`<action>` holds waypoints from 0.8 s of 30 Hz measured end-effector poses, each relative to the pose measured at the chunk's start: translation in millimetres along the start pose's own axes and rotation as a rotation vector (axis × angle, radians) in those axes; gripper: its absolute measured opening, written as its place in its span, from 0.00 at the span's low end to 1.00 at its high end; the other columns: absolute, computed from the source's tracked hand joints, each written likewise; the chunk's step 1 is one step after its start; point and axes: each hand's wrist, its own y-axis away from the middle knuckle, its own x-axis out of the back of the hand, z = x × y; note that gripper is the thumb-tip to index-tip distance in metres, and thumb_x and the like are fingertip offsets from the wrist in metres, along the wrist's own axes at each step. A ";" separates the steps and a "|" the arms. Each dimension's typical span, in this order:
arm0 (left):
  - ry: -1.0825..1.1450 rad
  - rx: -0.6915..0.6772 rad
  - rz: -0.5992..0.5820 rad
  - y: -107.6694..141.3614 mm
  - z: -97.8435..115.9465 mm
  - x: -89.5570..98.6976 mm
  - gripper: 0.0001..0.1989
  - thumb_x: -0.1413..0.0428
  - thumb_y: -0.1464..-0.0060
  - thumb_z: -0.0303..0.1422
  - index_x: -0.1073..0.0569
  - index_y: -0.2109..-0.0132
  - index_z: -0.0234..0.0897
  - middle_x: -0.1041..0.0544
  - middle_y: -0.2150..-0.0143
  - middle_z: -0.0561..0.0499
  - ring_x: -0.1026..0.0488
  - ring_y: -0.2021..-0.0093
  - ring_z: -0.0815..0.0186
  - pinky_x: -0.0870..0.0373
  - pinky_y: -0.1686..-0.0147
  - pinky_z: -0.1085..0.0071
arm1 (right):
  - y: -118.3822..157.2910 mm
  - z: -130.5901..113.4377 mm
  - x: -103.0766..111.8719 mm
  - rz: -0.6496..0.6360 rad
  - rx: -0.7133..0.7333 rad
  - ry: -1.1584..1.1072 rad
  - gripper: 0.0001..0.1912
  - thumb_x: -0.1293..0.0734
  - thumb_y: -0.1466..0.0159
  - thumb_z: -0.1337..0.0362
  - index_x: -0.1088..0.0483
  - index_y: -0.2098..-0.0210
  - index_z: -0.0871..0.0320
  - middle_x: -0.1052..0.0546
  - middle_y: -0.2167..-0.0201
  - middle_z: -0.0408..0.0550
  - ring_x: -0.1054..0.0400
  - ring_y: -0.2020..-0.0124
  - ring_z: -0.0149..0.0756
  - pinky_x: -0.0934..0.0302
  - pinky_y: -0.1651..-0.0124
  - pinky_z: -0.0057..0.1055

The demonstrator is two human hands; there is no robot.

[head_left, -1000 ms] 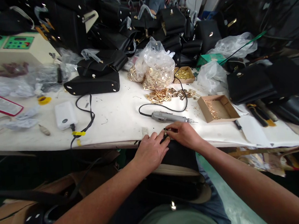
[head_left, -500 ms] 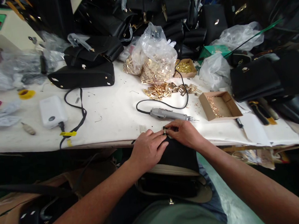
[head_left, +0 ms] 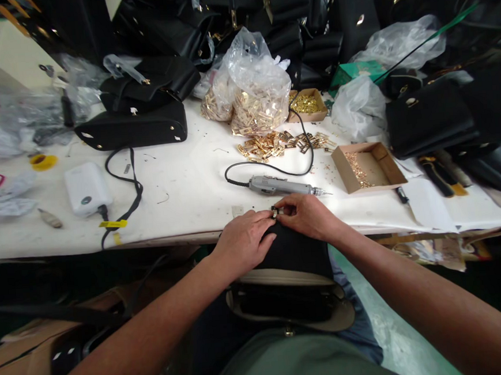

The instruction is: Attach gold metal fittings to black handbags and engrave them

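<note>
A black handbag (head_left: 302,257) lies across my lap against the table edge, its beige-lined mouth gaping toward me. At its far end sits a small metal clasp (head_left: 274,212). My right hand (head_left: 307,215) pinches this clasp between thumb and fingers. From the other side my left hand (head_left: 246,238) lies on the black bag, its fingers stretched out and the fingertips touching the clasp. Just beyond my hands, a grey electric screwdriver (head_left: 280,186) rests on the table with its bit pointing right.
Gold metal plates (head_left: 262,147) lie loose before a clear bag of fittings (head_left: 261,103). A cardboard box (head_left: 373,169) holds small copper-coloured pieces. Finished-looking black bags (head_left: 135,127) stand at the back left. A white power adapter (head_left: 87,189) and pliers (head_left: 436,178) flank the work area.
The camera view has shifted slightly. Both hands remain at the clasp, with only small finger movement; the screwdriver lies in the same place on the table.
</note>
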 end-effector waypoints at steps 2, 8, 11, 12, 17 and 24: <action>-0.012 -0.001 -0.017 -0.6 0.3 1.9 0.15 0.44 0.34 0.35 0.25 0.43 0.39 0.24 0.40 0.45 0.26 0.43 0.57 0.26 0.44 0.58 | -0.4 -0.6 -0.2 0.006 -0.001 0.007 0.10 0.30 0.39 0.64 0.18 0.59 0.54 0.21 0.72 0.45 0.30 0.72 0.36 0.39 0.68 0.32; -0.090 -0.032 -0.060 -2.3 4.5 8.9 0.14 0.45 0.34 0.35 0.24 0.44 0.40 0.24 0.41 0.45 0.26 0.45 0.57 0.24 0.47 0.60 | -2.0 -1.9 -1.5 0.013 -0.010 0.051 0.10 0.31 0.39 0.64 0.19 0.61 0.54 0.21 0.73 0.42 0.31 0.73 0.33 0.41 0.70 0.29; -0.120 -0.037 -0.024 -0.7 6.9 9.0 0.15 0.45 0.34 0.35 0.25 0.43 0.39 0.26 0.38 0.45 0.27 0.45 0.56 0.25 0.46 0.59 | -2.1 -0.8 -3.5 0.036 0.022 0.071 0.10 0.32 0.40 0.64 0.19 0.60 0.53 0.22 0.74 0.42 0.31 0.74 0.33 0.41 0.70 0.29; -0.129 -0.038 -0.013 0.1 7.5 8.5 0.15 0.45 0.34 0.34 0.25 0.43 0.39 0.26 0.38 0.44 0.27 0.45 0.56 0.25 0.46 0.58 | -1.9 -0.2 -4.2 0.047 0.032 0.073 0.10 0.32 0.40 0.64 0.18 0.60 0.53 0.22 0.74 0.43 0.31 0.74 0.33 0.42 0.70 0.29; -0.137 -0.044 0.009 2.0 9.0 6.0 0.15 0.44 0.35 0.34 0.25 0.43 0.38 0.24 0.39 0.45 0.27 0.44 0.56 0.26 0.45 0.58 | -1.8 1.6 -5.5 0.056 0.008 0.040 0.12 0.31 0.41 0.63 0.18 0.59 0.54 0.22 0.74 0.43 0.31 0.74 0.33 0.43 0.71 0.29; -0.157 -0.038 -0.005 -0.2 9.3 7.8 0.15 0.43 0.36 0.35 0.24 0.44 0.39 0.24 0.40 0.46 0.26 0.45 0.55 0.25 0.48 0.58 | -7.5 -5.3 4.3 -0.002 -0.104 -0.025 0.13 0.31 0.41 0.65 0.17 0.59 0.54 0.18 0.71 0.42 0.27 0.70 0.33 0.39 0.67 0.28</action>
